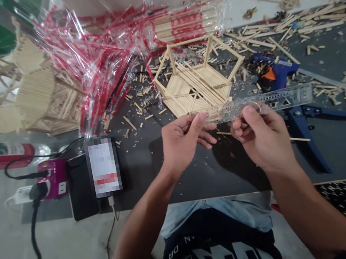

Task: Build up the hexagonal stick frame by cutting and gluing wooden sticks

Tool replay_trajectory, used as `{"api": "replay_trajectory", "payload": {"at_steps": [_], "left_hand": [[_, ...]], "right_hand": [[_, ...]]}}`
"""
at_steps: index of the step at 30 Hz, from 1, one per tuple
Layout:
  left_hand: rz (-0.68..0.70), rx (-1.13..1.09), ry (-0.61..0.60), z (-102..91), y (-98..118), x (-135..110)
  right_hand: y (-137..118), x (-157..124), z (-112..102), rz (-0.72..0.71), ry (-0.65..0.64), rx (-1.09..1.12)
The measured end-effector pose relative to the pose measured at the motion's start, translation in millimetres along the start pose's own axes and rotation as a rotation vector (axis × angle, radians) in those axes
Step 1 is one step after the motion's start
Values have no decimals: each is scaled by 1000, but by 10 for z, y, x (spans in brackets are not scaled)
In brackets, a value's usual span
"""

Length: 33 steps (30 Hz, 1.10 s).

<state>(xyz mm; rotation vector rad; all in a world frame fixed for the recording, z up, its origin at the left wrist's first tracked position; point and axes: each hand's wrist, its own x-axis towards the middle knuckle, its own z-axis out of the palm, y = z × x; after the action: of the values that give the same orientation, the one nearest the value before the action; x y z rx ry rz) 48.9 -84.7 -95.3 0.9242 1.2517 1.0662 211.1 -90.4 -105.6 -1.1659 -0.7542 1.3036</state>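
Note:
My left hand (183, 139) and my right hand (261, 134) are raised over a dark work mat (201, 173). Both pinch a clear plastic ruler (275, 100) that stretches out to the right, and a thin wooden stick lies along its lower edge between my fingers. Just behind the ruler stands a hexagonal model (196, 80) built of wooden sticks, with an open frame on top.
Blue cutting pliers (298, 120) and a blue glue gun (272, 69) lie at the right. Cut stick scraps litter the mat. Red-printed plastic wrappers (93, 58) pile at the back left beside other stick models (36, 95). A phone (104, 166) and power strip (51, 180) lie left.

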Motion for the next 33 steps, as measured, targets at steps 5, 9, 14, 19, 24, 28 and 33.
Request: {"api": "replay_trajectory", "payload": {"at_steps": [5, 9, 14, 19, 24, 28, 33], "left_hand": [[0, -18, 0, -27, 17, -16], [-23, -12, -9, -61, 28, -27], [-64, -70, -51, -56, 42, -40], [-78, -99, -60, -52, 79, -52], [-90, -139, -69, -47, 86, -63], [-106, -132, -80, -44, 66, -74], [-114, -138, -89, -57, 57, -71]], "right_hand": [[-4, 8, 16, -1, -10, 5], [8, 6, 21, 5, -3, -16], [3, -4, 17, -10, 29, -3], [-11, -16, 18, 6, 37, -3], [-12, -23, 9, 4, 24, -26], [-15, -21, 4, -6, 21, -55], [-13, -26, 10, 1, 18, -31]]}}
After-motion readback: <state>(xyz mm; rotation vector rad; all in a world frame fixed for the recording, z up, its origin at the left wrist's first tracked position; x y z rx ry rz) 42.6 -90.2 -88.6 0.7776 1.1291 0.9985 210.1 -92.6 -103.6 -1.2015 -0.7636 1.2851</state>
